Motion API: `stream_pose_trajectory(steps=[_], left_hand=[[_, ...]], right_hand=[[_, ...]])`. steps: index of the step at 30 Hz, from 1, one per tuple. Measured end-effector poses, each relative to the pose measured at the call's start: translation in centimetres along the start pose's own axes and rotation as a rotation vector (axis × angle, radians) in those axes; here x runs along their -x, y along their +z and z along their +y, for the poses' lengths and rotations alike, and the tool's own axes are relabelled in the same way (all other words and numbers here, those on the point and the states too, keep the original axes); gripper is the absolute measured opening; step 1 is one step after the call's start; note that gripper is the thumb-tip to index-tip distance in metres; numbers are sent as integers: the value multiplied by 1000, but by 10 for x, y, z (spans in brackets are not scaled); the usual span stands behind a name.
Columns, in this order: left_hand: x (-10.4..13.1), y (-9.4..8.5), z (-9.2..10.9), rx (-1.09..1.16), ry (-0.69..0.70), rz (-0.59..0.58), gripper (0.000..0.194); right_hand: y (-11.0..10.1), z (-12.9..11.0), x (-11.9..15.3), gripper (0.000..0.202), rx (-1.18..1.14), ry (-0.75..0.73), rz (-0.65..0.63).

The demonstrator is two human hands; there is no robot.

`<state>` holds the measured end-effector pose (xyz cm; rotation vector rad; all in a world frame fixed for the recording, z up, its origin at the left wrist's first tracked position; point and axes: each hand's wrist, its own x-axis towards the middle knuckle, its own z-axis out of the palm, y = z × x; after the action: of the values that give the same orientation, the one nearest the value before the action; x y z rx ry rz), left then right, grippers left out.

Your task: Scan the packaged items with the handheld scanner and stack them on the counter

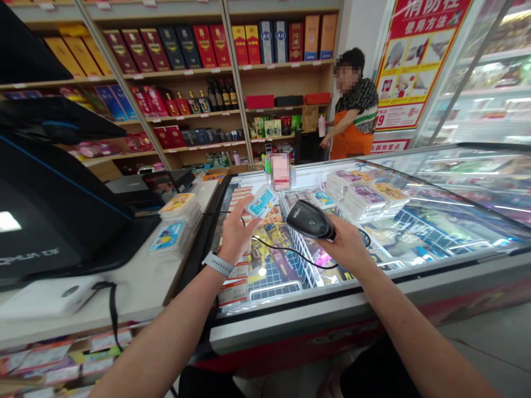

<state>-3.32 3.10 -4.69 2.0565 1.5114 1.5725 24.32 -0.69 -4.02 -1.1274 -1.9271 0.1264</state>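
Above the freezer's glass top [398,270], a small blue-and-white packet [261,202] sits pinched between my left hand's [237,232] thumb and fingers. Just beside it, my right hand's [343,243] fingers wrap the black scanner's [310,220] handle. Stacked packs [168,237] lie left, on the counter [145,287].

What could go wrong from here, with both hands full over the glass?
The cable of the scanner in the right hand loops loosely over the glass top and might snag as that hand moves.
It also curves close to the stacked packs, so a tug or swing could knock them.
The left hand has the flat pack by its near end, so it might tip or slip from that grip.
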Motion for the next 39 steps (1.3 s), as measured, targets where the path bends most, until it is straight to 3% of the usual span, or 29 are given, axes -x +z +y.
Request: stream_pose_trajectory(steps=[11,28,39], left_hand=[[0,5,10,-223,156,77,53],[2,5,11,-234,116,57,52],[2,3,-2,26,8,-14,55]], right_hand=[[-2,0,0,17,-30,-118,-7],[5,8,-1,17,49,-223,103],[4,5,-1,14,192,-278,128]])
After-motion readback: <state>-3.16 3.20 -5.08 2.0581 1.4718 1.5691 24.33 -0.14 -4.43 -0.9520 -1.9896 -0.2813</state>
